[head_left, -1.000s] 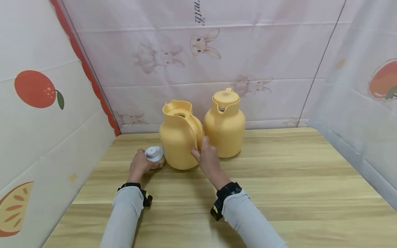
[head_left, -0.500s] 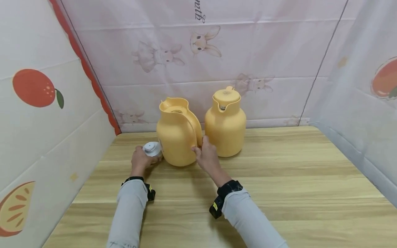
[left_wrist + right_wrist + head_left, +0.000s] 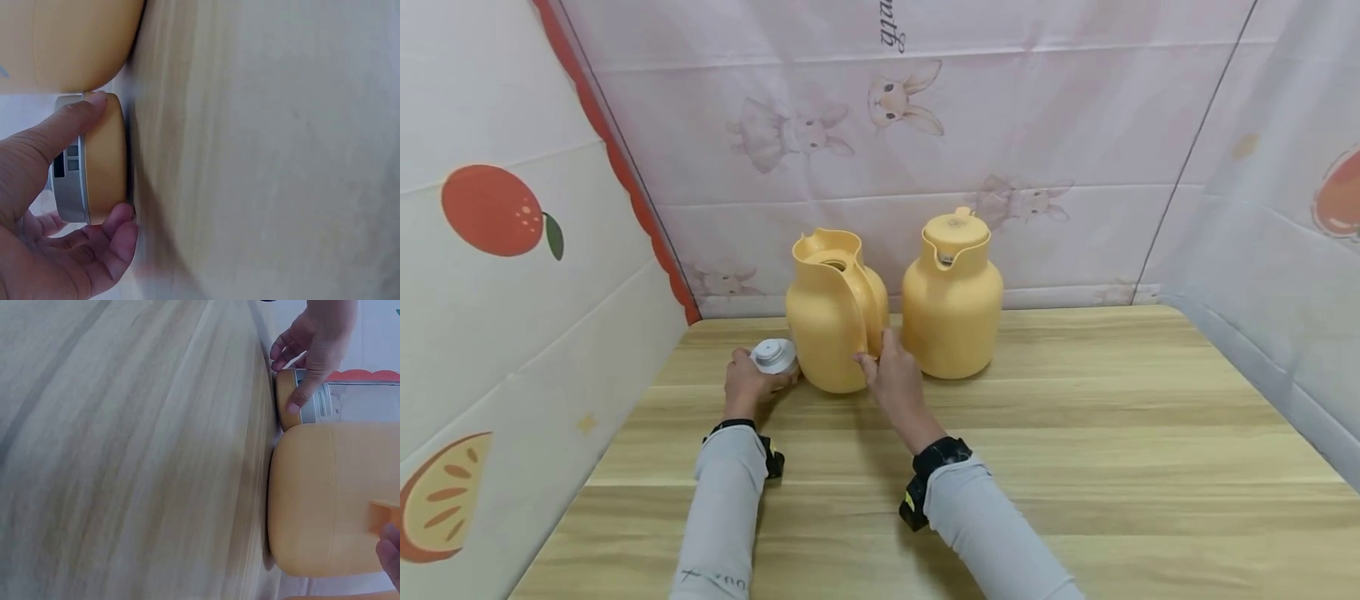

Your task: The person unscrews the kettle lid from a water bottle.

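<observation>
A yellow thermos jug (image 3: 823, 333) stands upright on the table without a lid, its round mouth open at the top. My right hand (image 3: 895, 383) holds the lower part of its handle; in the right wrist view only my fingertips (image 3: 390, 550) show at that handle. Just left of the jug sits its lid (image 3: 772, 357), upside down, yellow below with a grey-white screw part on top. My left hand (image 3: 751, 385) grips this lid round its side, thumb near the jug and fingers opposite, as the left wrist view (image 3: 106, 162) shows. The lid lies on or very close to the tabletop.
A second yellow thermos jug (image 3: 952, 321), with its lid on, stands to the right of the first, near the back wall (image 3: 1075, 125). The wooden table (image 3: 1112, 433) runs back to that cloth-covered wall, with printed side walls left and right.
The lidless jug has shifted slightly back and left, away from the second jug, with my right hand on its handle. My left hand and the lid have moved slightly back too.
</observation>
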A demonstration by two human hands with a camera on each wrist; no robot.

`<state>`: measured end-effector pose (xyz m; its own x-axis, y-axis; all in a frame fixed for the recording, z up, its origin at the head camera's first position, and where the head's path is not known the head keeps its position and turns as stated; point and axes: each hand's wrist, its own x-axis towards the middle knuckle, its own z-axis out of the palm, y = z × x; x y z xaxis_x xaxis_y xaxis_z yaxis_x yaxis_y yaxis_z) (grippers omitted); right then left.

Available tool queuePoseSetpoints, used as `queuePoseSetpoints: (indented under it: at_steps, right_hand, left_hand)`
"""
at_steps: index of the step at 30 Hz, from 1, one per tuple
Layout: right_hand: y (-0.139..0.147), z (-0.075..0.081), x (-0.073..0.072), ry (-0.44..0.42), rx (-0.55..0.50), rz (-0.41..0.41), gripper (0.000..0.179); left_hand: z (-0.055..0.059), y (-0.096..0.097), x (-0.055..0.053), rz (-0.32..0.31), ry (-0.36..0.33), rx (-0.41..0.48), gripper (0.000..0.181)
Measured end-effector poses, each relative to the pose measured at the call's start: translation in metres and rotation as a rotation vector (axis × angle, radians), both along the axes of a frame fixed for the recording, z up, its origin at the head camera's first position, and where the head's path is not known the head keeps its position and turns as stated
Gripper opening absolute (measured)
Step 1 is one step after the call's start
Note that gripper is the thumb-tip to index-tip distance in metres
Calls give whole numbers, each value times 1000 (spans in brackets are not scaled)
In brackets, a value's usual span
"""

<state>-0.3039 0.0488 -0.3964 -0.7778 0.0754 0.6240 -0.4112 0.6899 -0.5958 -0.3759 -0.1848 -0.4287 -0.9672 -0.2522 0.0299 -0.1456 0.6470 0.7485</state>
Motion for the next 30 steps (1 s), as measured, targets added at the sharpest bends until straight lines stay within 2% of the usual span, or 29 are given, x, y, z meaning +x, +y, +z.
queuePoseSetpoints:
  at_steps: [11,14,18,24,26,30]
  right_hand:
    - [2,-4,-1,47,-54,100,31]
    - [3,-5,-1,29,-74,119,29]
    - [7,0,-1,-96,-60,163,28]
    - [23,15,2,-350,154,237,36]
    - [29,16,2,-379,225,275,40]
    - [39,14,3,-376,283,341,44]
  left_hand:
    - [-4,0,6,0,4,-24,85]
    - [-5,0,6,-7,-3,-30,86]
    - [-4,0,7,10,-24,-85,90]
    - [4,9,9,60,-8,-200,97]
    - [6,13,9,56,12,-213,95]
    - [10,19,12,24,41,-211,89]
